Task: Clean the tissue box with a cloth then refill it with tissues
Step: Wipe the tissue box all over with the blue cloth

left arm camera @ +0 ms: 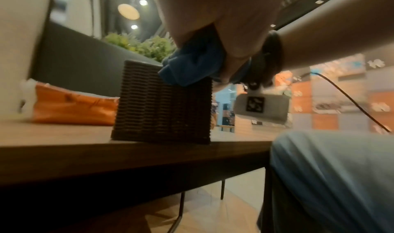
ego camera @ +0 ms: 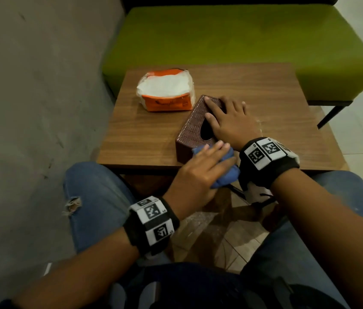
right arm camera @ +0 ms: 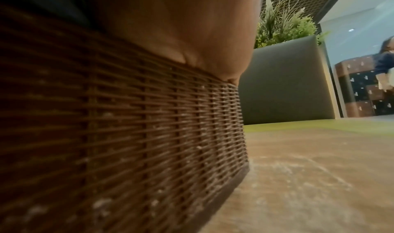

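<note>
Tissue box (ego camera: 195,126) sits mid-worktop (ego camera: 145,134), right hand (ego camera: 229,121) flat on top, left hand (ego camera: 195,172) pressing the bunched cloth (ego camera: 228,172) on its near end; I'd rub along the weave, dust's stuck there.

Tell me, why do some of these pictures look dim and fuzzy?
Head view: dim but sharp on the tissue box. Left wrist view: the left hand and cloth are blurred, ceiling lights glow. Right wrist view: the box's weave is soft close up.

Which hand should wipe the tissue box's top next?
Left: the left hand already holds the blue cloth at the tissue box's near end. The right hand lies flat, steadying it.
</note>
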`<action>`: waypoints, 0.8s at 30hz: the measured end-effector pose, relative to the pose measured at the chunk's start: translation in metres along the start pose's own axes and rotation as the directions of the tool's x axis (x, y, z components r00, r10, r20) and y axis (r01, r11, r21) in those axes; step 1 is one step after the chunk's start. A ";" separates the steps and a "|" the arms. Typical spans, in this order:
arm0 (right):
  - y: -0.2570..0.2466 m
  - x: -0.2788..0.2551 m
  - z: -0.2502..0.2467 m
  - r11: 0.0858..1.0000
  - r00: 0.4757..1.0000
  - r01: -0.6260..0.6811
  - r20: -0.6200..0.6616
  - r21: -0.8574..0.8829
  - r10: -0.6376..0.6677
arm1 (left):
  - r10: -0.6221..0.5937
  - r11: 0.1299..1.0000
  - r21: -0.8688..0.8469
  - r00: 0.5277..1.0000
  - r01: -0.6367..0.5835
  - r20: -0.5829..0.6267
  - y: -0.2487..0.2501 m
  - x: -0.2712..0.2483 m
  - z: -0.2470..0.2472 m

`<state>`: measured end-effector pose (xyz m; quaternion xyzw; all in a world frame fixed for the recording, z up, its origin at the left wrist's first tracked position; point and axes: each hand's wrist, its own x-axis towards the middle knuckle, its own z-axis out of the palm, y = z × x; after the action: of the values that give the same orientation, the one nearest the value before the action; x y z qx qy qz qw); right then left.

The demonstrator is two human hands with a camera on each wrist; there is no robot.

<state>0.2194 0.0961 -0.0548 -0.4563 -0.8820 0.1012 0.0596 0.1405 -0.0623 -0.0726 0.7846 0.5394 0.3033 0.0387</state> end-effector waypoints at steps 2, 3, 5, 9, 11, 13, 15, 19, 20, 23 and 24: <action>0.002 0.000 -0.003 1.000 0.999 0.011 0.044 0.009 -0.012 | 0.014 1.000 0.004 0.999 -0.014 0.041 -0.010 -0.001 -0.007; 0.003 0.000 -0.003 1.000 0.998 0.015 0.058 0.012 -0.015 | -0.030 1.000 0.007 0.999 0.029 0.043 -0.020 -0.002 -0.015; 0.002 0.001 -0.002 1.000 0.998 0.013 0.066 0.018 -0.014 | -0.211 0.977 -0.038 0.977 0.210 -0.029 -0.041 0.001 -0.030; 0.004 0.004 -0.001 0.999 0.998 0.035 0.053 0.013 -0.036 | -0.161 0.984 -0.074 0.986 0.164 0.039 -0.042 0.021 -0.037; 0.009 0.007 -0.003 0.996 0.994 0.085 0.074 0.016 -0.086 | 0.030 0.995 -0.102 0.977 -0.009 0.211 -0.041 0.024 -0.041; 0.015 0.010 -0.005 0.990 0.986 0.135 0.090 0.037 -0.138 | 0.018 0.988 -0.153 0.969 0.021 0.246 -0.054 0.033 -0.055; 0.018 0.014 -0.004 0.983 0.979 0.181 0.086 0.038 -0.183 | -0.183 0.960 -0.192 0.976 0.203 0.120 -0.074 0.046 -0.066; 0.021 0.023 -0.007 0.969 0.962 0.248 0.113 0.010 -0.247 | -0.243 0.958 -0.154 0.970 0.243 0.024 -0.080 0.058 -0.056; 0.022 0.025 -0.010 0.973 0.968 0.229 0.107 -0.012 -0.227 | -0.216 0.968 -0.126 0.976 0.218 0.035 -0.077 0.057 -0.051; 0.022 0.012 -0.019 0.997 0.996 -0.007 -0.090 0.074 0.014 | -0.269 0.956 -0.124 0.963 0.265 -0.023 -0.072 0.051 -0.045; 0.020 0.000 -0.023 0.982 0.984 -0.085 -0.142 0.171 0.110 | -0.297 0.952 -0.101 0.952 0.290 -0.071 -0.071 0.050 -0.042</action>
<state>0.2397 0.1096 -0.0368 -0.4988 -0.8403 0.1416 0.1583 0.0715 -0.0005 -0.0441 0.6795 0.6370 0.3512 0.0956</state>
